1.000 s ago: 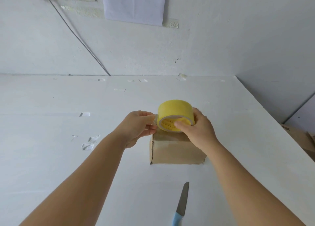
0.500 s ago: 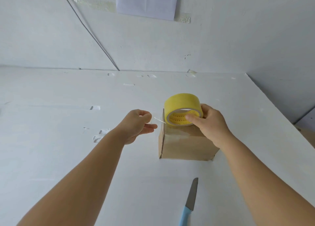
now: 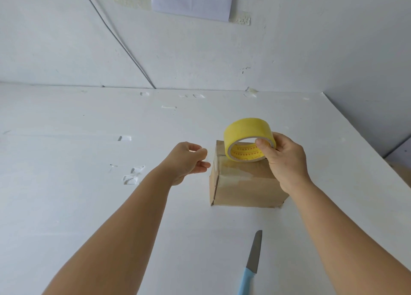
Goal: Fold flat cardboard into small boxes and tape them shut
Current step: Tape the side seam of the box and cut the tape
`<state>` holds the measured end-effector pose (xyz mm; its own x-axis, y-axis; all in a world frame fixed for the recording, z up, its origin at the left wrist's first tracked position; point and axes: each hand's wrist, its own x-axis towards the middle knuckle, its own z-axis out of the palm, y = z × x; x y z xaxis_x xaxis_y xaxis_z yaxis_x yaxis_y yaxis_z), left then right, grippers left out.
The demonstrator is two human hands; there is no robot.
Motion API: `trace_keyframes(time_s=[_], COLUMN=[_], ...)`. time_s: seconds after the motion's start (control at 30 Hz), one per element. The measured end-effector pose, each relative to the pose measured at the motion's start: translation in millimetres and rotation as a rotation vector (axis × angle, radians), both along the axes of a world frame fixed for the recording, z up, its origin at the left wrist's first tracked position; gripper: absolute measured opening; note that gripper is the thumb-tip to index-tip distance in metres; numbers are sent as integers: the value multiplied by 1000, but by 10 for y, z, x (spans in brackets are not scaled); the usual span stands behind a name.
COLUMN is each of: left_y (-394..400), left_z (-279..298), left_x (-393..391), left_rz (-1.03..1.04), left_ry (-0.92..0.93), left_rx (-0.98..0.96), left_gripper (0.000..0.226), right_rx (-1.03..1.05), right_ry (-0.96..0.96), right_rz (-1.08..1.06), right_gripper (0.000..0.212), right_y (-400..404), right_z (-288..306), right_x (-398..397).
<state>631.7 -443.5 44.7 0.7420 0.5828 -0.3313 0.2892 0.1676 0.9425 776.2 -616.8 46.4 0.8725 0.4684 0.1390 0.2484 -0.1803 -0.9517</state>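
Note:
A small folded cardboard box (image 3: 244,190) stands on the white table (image 3: 89,205), with clear tape shining on its top. My right hand (image 3: 284,161) grips a yellow tape roll (image 3: 246,128) resting tilted on the box's top, thumb inside the core. My left hand (image 3: 186,161) hovers just left of the box's upper edge. Its thumb and forefinger pinch the free end of the clear tape, which is barely visible between hand and roll.
A knife (image 3: 253,257) with a light blue handle lies on the table in front of the box, blade pointing away. Small tape scraps (image 3: 133,174) stick to the table at the left. Brown cardboard (image 3: 402,172) shows past the table's right edge. The wall is close behind.
My left hand has drawn away from the roll to the left, pulling the tape end out. My right hand has tilted the roll on the box top.

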Motion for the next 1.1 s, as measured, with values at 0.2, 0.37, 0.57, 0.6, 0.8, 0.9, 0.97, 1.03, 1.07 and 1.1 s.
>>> trace_keyframes(time_s=[0.2, 0.37, 0.57, 0.6, 0.8, 0.9, 0.97, 1.03, 1.07, 1.1], left_y=[-25, -66, -146, -173, -424, -697, -676, -555, -503, -474], left_z=[-96, -219, -337, -376, -331, -271, -336, -325, -282, -247], left_x=[39, 92, 99, 79, -1, -12, 13, 37, 41, 64], left_rz=[-7, -18, -21, -6, 129, -158, -251, -277, -289, -306], left_ry=[20, 44, 140, 174, -64, -293, -242, -121, -23, 82], left_rx=[-17, -53, -76, -83, 304, 270, 301, 414, 496, 603], left_gripper=[16, 26, 27, 31, 28, 49, 76, 93, 105, 120], right_rx=[0, -7, -29, -34, -55, -74, -115, -148, -160, -163], right_ry=[-4, -6, 7, 5, -14, -42, -66, -84, -96, -105], right_rz=[9, 58, 91, 91, 83, 83, 101, 107, 107, 107], right_gripper=[13, 16, 14, 14, 12, 17, 21, 17, 13, 10], right_y=[-4, -21, -17, -14, 4, -10, -16, -11, -8, -5], right_z=[9, 22, 14, 15, 12, 4, 0, 19, 34, 47], right_x=[14, 17, 49, 44, 38, 14, -9, -17, -19, -16])
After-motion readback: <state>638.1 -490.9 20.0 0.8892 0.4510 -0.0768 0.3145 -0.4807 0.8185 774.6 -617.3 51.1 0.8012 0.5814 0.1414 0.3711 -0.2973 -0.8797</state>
